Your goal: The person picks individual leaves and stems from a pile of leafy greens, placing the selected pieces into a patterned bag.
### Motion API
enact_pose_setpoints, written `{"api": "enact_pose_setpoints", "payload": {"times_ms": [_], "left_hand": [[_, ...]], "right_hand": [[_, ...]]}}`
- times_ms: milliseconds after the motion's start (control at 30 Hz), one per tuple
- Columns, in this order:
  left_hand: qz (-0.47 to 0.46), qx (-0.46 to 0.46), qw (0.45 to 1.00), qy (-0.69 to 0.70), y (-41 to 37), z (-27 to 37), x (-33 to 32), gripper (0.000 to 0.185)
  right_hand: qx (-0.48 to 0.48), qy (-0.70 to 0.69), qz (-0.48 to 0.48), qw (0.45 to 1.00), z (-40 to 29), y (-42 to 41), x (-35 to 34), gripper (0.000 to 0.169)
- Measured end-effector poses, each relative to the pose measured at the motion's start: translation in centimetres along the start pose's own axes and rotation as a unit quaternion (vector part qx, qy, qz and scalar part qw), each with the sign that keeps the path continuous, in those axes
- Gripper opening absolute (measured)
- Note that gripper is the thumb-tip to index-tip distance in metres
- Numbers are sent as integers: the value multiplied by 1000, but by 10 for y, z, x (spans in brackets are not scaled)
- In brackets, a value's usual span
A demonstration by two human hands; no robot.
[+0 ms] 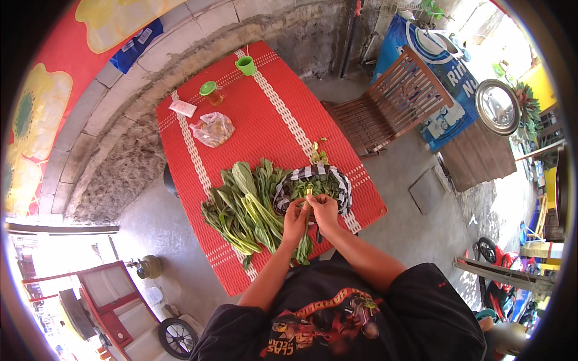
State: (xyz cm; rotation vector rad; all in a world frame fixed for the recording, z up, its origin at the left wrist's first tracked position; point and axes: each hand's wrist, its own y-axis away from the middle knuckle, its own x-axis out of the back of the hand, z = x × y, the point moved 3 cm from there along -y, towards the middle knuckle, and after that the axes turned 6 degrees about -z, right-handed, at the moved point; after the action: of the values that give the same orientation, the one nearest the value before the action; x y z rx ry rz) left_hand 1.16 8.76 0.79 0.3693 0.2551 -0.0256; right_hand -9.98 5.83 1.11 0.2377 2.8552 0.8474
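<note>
My left hand (pixel 295 219) and my right hand (pixel 323 210) meet at the near side of the table, both pinching the pale stem end of a leafy green vegetable (pixel 305 248), whose leaves hang down towards me. Just beyond them stands a bowl or basket lined with a black-and-white checked plastic bag (pixel 345 189), with cut green leaves (pixel 327 184) inside. To its left lies a large pile of leafy greens (pixel 246 203) with long stems. Small pale green stem ends (pixel 319 157) lie on the red woven table cover behind the bag. A dark object, partly hidden, shows beside my right wrist.
The red-covered table (pixel 253 131) also holds a knotted clear plastic bag (pixel 213 130), a green-lidded jar (pixel 209 90), a white packet (pixel 183 108) and a green cup (pixel 245 66). A wooden chair (pixel 393 99) stands at the right; a rough wall borders the far side. Another person is at lower right.
</note>
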Motion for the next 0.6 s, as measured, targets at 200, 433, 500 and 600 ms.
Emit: {"api": "enact_pose_setpoints", "payload": {"times_ms": [200,433,500,600], "left_hand": [[-3,77,983,-169,-4,-1,3,37],[6,62,968,-243,-24,-18,17,35],[-3,122,981,-154,-25,-19,16,35],[-14,168,982,-89,-29,-22,15,36]], "right_hand": [[-11,15,-37,999,22,-17,20,30],[-65,20,-118,991,23,-9,48,39],[-2,48,-142,989,34,-13,57,37],[23,90,-165,982,30,-7,63,37]]}}
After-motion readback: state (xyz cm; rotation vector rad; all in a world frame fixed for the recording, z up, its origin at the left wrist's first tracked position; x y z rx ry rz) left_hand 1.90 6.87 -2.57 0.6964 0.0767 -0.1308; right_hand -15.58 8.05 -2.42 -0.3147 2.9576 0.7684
